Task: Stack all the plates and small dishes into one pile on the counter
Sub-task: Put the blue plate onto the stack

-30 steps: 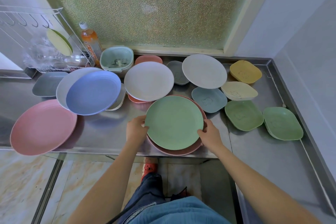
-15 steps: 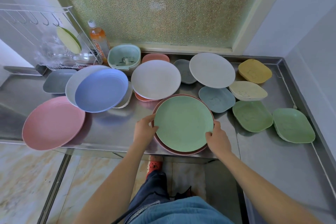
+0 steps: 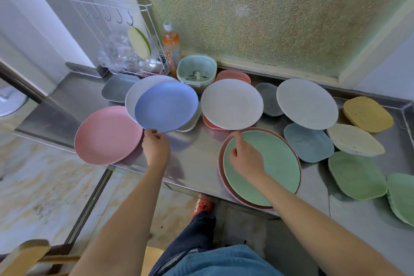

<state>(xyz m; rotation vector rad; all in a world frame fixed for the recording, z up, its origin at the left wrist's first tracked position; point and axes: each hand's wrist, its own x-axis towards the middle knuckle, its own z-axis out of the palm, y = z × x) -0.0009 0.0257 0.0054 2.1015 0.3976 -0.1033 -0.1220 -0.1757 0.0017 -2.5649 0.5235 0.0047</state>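
A green plate [image 3: 277, 163] lies on a pink plate [image 3: 220, 163] at the counter's front edge. My right hand [image 3: 246, 159] hovers over the green plate's left side, fingers apart, index finger stretched toward the middle white plate [image 3: 231, 103]. My left hand [image 3: 155, 148] pinches the near rim of the blue plate [image 3: 167, 105], which rests on a white plate [image 3: 135, 96]. A large pink plate [image 3: 107, 134] lies at the left. Another white plate [image 3: 307, 103] sits further right. Small dishes in blue [image 3: 309, 142], cream [image 3: 354, 140], yellow [image 3: 367, 114], green [image 3: 356, 175] and grey [image 3: 270, 98] spread across the right.
The steel counter [image 3: 195, 152] has a raised rim at the back and right. A mint strainer basket [image 3: 197, 69], an orange bottle [image 3: 171, 45] and a wire rack [image 3: 116, 29] stand at the back left. A grey dish [image 3: 118, 87] and a salmon dish [image 3: 233, 75] lie near them.
Both hands let go of the green plate, which stays on the pink one. My left hand moved left to the blue plate's rim; my right hand lifted over the green plate.
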